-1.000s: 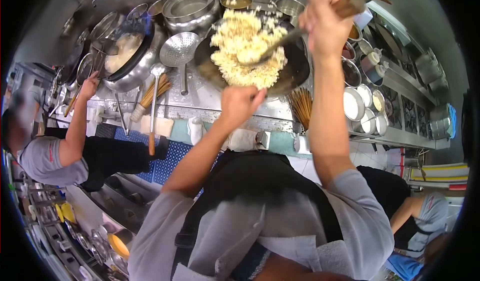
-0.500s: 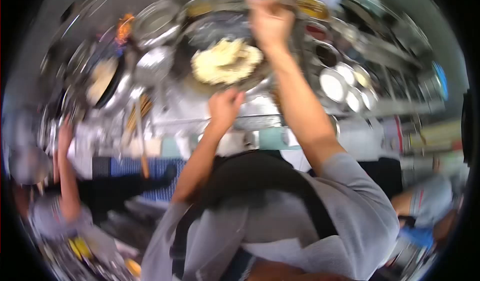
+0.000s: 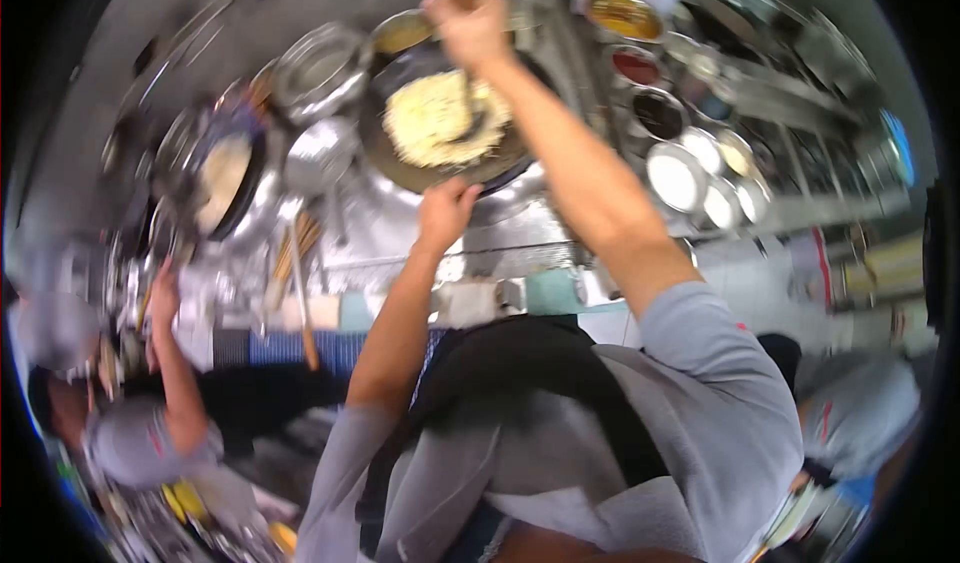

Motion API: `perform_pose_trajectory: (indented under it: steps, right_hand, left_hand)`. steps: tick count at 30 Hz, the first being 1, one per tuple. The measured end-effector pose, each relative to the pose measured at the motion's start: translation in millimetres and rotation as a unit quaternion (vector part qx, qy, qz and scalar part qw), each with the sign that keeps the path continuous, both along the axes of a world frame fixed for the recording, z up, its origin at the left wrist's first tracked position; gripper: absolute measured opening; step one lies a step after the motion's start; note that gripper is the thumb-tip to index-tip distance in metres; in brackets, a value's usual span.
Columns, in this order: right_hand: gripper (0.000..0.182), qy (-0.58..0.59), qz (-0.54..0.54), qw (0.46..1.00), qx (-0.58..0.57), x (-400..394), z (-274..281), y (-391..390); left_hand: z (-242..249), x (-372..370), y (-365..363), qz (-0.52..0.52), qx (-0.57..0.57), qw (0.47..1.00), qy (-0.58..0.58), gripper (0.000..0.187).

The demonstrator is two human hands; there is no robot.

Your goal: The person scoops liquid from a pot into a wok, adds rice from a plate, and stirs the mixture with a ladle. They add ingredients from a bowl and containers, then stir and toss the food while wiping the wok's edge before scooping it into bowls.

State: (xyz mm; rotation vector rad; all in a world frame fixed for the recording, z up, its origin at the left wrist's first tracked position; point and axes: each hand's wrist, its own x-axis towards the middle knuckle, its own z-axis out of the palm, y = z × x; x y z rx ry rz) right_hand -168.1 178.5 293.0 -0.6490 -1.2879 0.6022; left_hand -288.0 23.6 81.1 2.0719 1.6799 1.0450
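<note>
A dark wok (image 3: 400, 168) holds a heap of pale yellow food (image 3: 425, 118). My left hand (image 3: 445, 213) is closed at the wok's near rim; what it grips there is too small to make out. Above the far side of the wok, my right hand (image 3: 472, 31) is wrapped round the handle of a ladle (image 3: 464, 88). The ladle's dark bowl rests on the right part of the food.
Bowls of sauce (image 3: 658, 113) and white containers (image 3: 676, 176) stand to the right. A metal strainer (image 3: 320, 153), a steel bowl (image 3: 318, 71) and another wok (image 3: 245, 198) lie left. A co-worker (image 3: 150, 433) stands at the left, another person (image 3: 860, 413) at the right.
My right hand has moved left with the ladle over the wok. The food looks flatter and more spread out. The view has shifted slightly, and the left co-worker's arm appears farther right.
</note>
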Motion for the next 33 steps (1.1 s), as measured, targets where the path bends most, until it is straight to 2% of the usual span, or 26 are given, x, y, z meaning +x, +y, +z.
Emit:
perform_pose_trajectory:
  steps: [1,2,3,4,6,7,8,9,11,12,13,14,15,17,18,19,20,21,22,23,24,26,27,29,30,33]
  right_hand:
    - [0.030,0.018,0.025,0.998,0.053,6.0,22.5,-16.2]
    - [0.032,-0.021,0.000,1.000,0.010,13.4,33.7,-33.6]
    - [0.035,0.040,0.087,0.994,0.049,19.1,18.1,-25.9]
    - [0.036,0.067,0.084,0.991,0.078,18.0,-12.4,-6.9]
    - [0.034,0.070,0.083,0.994,0.029,8.5,-64.8,24.7]
    - [0.034,0.024,0.085,0.996,-0.011,11.6,-49.9,40.1]
    - [0.035,-0.023,0.089,0.994,-0.057,14.4,-27.7,44.5]
    - [0.034,-0.034,0.049,0.997,-0.049,14.4,-0.3,40.0]
    - [0.033,0.047,0.122,0.991,0.004,19.3,25.2,22.6]
    - [0.034,0.077,0.140,0.986,0.038,28.6,25.0,17.5]
    - [0.033,0.068,0.142,0.987,0.023,32.8,-6.4,37.5]
    - [0.037,0.045,0.103,0.992,0.062,17.3,-42.0,54.8]
    - [0.036,0.011,0.123,0.992,0.031,14.0,-46.3,64.7]
    - [0.031,-0.046,0.136,0.990,0.002,-1.3,-16.6,70.6]
    - [0.031,-0.068,0.123,0.990,-0.008,-6.1,15.2,59.9]
    - [0.030,-0.014,0.156,0.988,0.011,-8.2,34.0,39.3]
    - [0.027,-0.036,0.127,0.990,0.040,-3.7,30.6,33.1]
    - [0.032,-0.057,0.095,0.991,0.069,2.2,27.2,25.4]
    - [0.026,-0.058,0.143,0.988,0.016,-1.6,-6.0,42.0]
    - [0.024,-0.094,0.148,0.985,-0.004,-3.1,-24.1,60.0]
    - [0.023,-0.130,0.149,0.980,-0.012,4.0,-32.7,74.4]
    - [0.019,-0.180,0.141,0.973,-0.023,14.4,-32.6,125.2]
    - [0.018,-0.190,0.128,0.973,-0.036,25.7,-27.8,154.3]
    - [0.017,-0.177,0.098,0.978,-0.053,57.5,-14.7,180.2]
    - [0.020,-0.173,0.078,0.980,-0.054,62.3,-9.5,181.0]
    - [0.033,-0.201,0.007,0.979,-0.040,53.8,-32.6,86.4]
  left_hand:
    - [0.9,0.3,1.3,-0.025,0.032,0.998,-0.039,0.028]
    - [5.9,2.8,-5.8,-0.005,0.031,0.999,-0.018,0.017]
    - [17.5,9.0,-14.6,0.029,0.095,0.995,-0.026,0.013]
    - [25.1,14.7,-27.2,0.059,0.158,0.985,-0.032,0.012]
    - [26.6,5.9,-65.5,0.099,0.174,0.978,-0.052,0.012]
    - [27.4,1.1,-79.1,0.121,0.191,0.972,-0.065,0.012]
    - [22.7,-9.1,-103.1,0.152,0.178,0.971,-0.057,0.011]
    - [16.0,-25.2,-128.6,0.182,0.168,0.968,-0.047,0.009]
    - [-6.7,-48.4,-195.9,0.289,0.069,0.952,-0.076,0.009]
    - [-18.5,-54.5,-230.5,0.357,0.040,0.931,-0.059,0.006]
    - [-34.0,-62.0,-266.7,0.397,0.018,0.917,-0.028,0.006]
    - [-48.4,-63.3,-303.5,0.441,0.002,0.897,-0.024,0.006]
    - [-57.4,-65.3,-342.4,0.465,-0.037,0.883,0.047,0.004]
    - [-45.2,-42.7,-391.5,0.556,-0.100,0.825,0.005,0.007]
    - [-77.6,-51.1,-433.5,0.582,-0.070,0.810,0.032,0.010]
    - [-71.6,-43.4,-440.5,0.633,-0.094,0.768,-0.023,0.011]
    - [-66.6,-30.5,-458.7,0.688,-0.117,0.711,-0.080,0.012]
    - [-79.1,-30.4,-480.3,0.699,-0.076,0.695,-0.147,0.017]
    - [-105.6,-38.5,-508.2,0.739,-0.129,0.643,-0.156,0.026]
    - [-61.1,-22.0,-485.4,0.769,-0.138,0.610,-0.133,0.031]
    - [-62.0,-21.3,-496.4,0.791,-0.124,0.585,-0.130,0.029]
    - [-81.3,-31.0,-522.0,0.820,-0.027,0.564,-0.099,0.028]
    - [-96.8,-39.1,-539.8,0.830,0.026,0.544,-0.124,0.027]
    - [-86.2,-42.4,-556.6,0.856,0.100,0.489,-0.132,0.023]
    - [-83.1,-51.8,-569.1,0.866,0.132,0.457,-0.153,0.021]
    - [-104.1,-75.7,-616.8,0.879,0.236,0.368,-0.191,0.021]
